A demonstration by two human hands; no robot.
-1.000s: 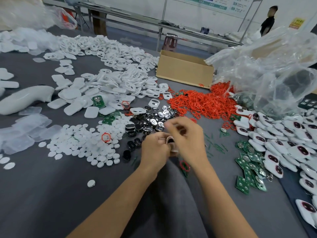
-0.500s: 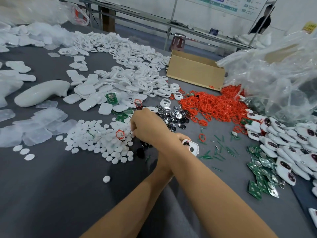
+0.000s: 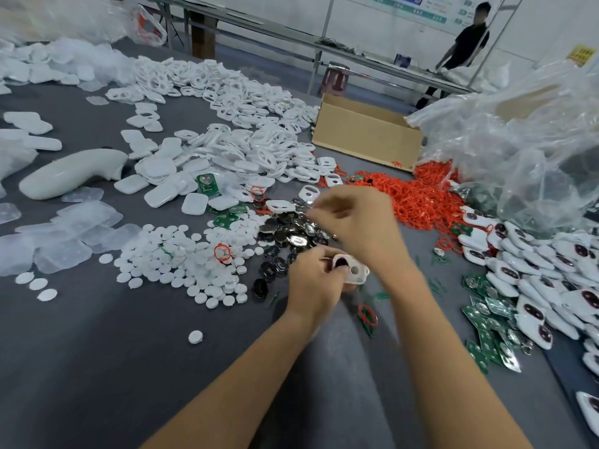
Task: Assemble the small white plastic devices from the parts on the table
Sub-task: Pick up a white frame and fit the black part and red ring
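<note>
My left hand [image 3: 311, 283] grips a small white device shell [image 3: 355, 271] with a dark oval opening, just above the grey table. My right hand [image 3: 359, 225] hovers blurred above and behind it, over a heap of dark shiny metal parts [image 3: 285, 234]. Its fingertips are drawn together and point left; whether they pinch anything is lost in the blur. A spread of white round discs [image 3: 181, 254] lies to the left. Orange-red rings [image 3: 418, 199] are heaped behind my right hand. Green circuit boards [image 3: 486, 322] and finished white devices [image 3: 551, 286] lie at the right.
White shell halves [image 3: 233, 147] are heaped at the back left, with clear covers [image 3: 64, 234] and a white curved handle [image 3: 71, 171] at the left. A cardboard box [image 3: 363, 134] and a big plastic bag [image 3: 518, 140] stand behind. A person [image 3: 466, 43] stands far back.
My right hand, which had reached left across my left arm to the white discs, has swung back over the metal parts. My left hand still holds the white shell.
</note>
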